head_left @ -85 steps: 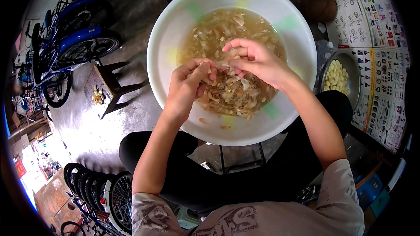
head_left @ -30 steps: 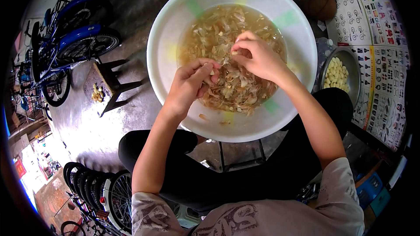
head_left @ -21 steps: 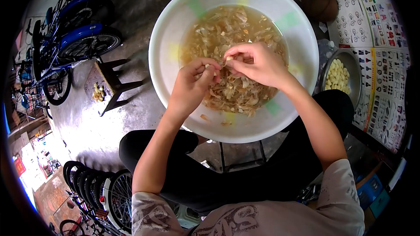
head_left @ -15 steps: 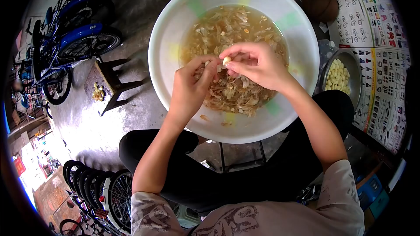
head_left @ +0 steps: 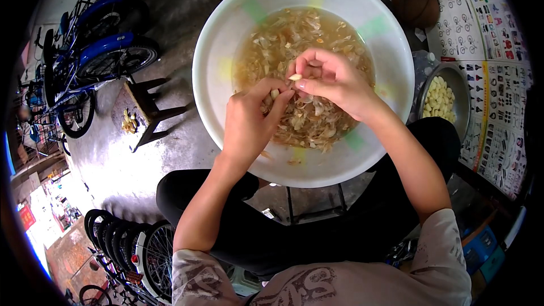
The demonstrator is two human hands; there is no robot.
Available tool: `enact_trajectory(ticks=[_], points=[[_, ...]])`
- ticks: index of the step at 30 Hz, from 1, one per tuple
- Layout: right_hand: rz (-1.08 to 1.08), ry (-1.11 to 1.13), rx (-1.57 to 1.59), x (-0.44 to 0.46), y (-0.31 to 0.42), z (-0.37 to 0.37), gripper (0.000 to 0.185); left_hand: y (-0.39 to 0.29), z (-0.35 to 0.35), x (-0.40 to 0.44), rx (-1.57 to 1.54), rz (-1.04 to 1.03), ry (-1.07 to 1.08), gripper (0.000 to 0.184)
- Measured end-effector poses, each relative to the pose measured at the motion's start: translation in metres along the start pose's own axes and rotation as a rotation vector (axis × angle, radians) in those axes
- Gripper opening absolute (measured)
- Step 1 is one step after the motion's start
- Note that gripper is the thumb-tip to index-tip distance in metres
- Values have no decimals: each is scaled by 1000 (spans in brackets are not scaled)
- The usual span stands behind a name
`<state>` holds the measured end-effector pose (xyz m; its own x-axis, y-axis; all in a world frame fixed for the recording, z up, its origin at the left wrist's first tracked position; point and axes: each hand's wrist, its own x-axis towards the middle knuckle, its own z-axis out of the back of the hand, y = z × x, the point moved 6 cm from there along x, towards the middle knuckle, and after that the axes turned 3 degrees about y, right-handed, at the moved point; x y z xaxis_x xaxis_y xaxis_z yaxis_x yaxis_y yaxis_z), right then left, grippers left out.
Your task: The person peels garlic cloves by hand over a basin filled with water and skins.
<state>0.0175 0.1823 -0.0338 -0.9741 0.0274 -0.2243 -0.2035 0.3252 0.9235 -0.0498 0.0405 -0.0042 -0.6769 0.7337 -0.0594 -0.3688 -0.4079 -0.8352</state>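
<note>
A white basin (head_left: 218,68) holds cloudy water with many loose papery skins (head_left: 306,127) in it. Above the water my right hand (head_left: 334,85) pinches a pale garlic clove (head_left: 295,77) between thumb and index finger. Just beside it, my left hand (head_left: 249,110) is curled round another clove (head_left: 275,94), which shows between its thumb and fingers. The fingertips of both hands are close together; whether they touch is hard to tell. At the right, a metal bowl (head_left: 466,102) contains many peeled cloves (head_left: 438,101).
A small stool (head_left: 139,105) at the left bears several cloves (head_left: 129,122). Bicycles (head_left: 113,51) stand at the upper left and more wheels (head_left: 156,255) at the lower left. Printed sheets (head_left: 501,102) cover a surface at the right, near a brown pot (head_left: 416,3).
A clove has come into view in my right fingertips and now lies more sideways. My left hand has turned, its thumb pointing further right, and its clove shows more clearly.
</note>
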Motion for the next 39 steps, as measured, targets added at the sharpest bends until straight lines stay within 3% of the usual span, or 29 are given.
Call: enact_trajectory(ticks=[3,12,14,16,18,22,26,31,34,36,38,39], points=[[-12,-38,139,0,4,3,15,-2,0,-1,70,12,24,9],[-29,-129,-27,2,0,12,19,10,3,0,137,112,115,19],[110,-112,-53,1,5,10,18,12,6,0,158,121,75,18],[44,-142,-52,0,6,8,18,13,10,1,179,128,37,18],[-20,-170,-50,-2,8,8,18,12,16,1,382,173,31,21],[41,-160,-196,-2,13,4,19,17,16,0,470,194,30,23],[146,-114,-221,1,12,1,17,23,13,-4,533,191,81,28],[88,-117,-210,0,4,2,13,14,11,-1,614,208,200,38],[100,-139,-267,-1,4,1,11,11,13,-1,508,94,90,34],[129,-155,-305,-2,7,0,10,15,11,1,-10,163,103,24],[407,-153,-673,-8,28,-10,10,17,6,0,-184,261,170,25],[408,-152,-673,-7,27,-10,10,18,1,-2,-361,358,238,25]])
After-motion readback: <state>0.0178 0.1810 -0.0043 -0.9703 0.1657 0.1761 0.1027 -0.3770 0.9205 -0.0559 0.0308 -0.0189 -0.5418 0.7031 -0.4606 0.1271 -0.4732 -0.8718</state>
